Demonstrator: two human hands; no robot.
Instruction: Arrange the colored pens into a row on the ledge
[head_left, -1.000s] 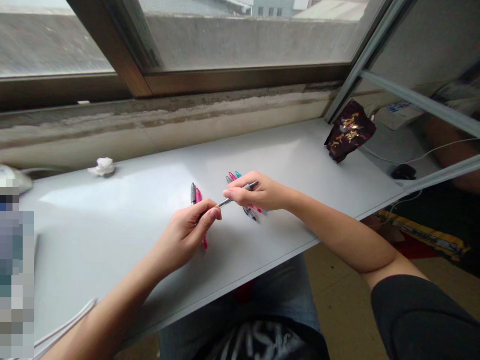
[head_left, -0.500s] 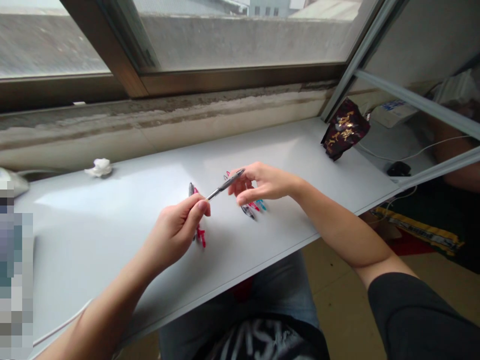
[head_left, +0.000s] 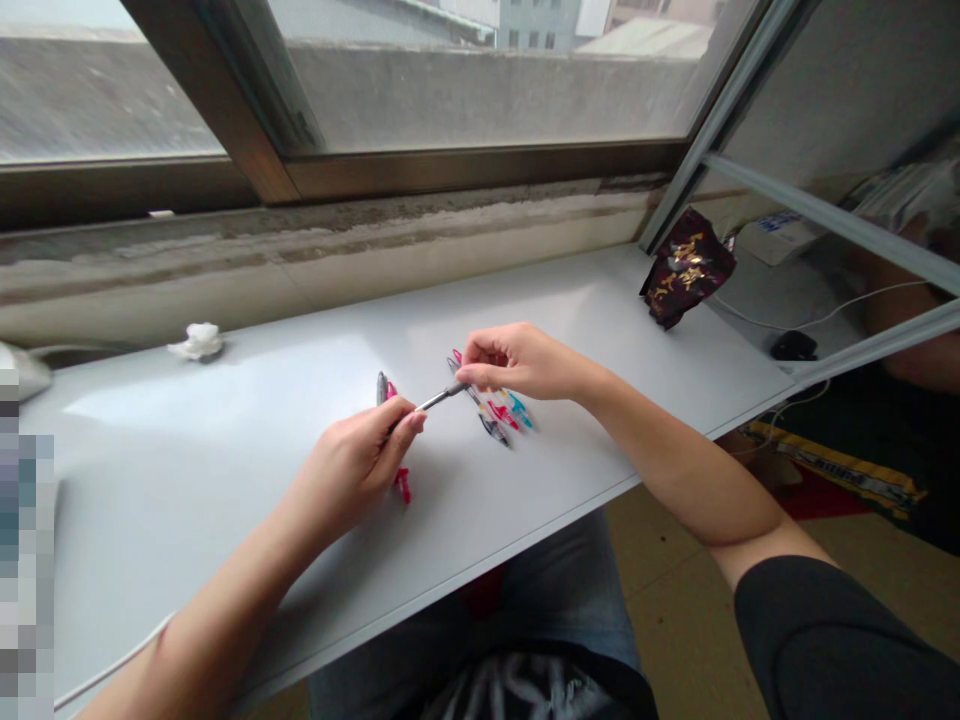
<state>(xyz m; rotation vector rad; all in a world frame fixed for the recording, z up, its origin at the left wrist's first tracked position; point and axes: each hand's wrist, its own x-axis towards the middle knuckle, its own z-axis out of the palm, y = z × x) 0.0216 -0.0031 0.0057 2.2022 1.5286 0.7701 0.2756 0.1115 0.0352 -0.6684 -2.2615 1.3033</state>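
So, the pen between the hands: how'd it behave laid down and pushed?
Probably stiff: the pen runs straight between the left hand and right hand. Likely light, given how slim it looks. Might roll or slide, as the table looks smooth.

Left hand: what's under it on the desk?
A pink pen shows on both sides of the left hand, and the far end of a grey pen shows beside it. Their middles are covered; whether the hand touches them, or hides anything else there, can't be seen.
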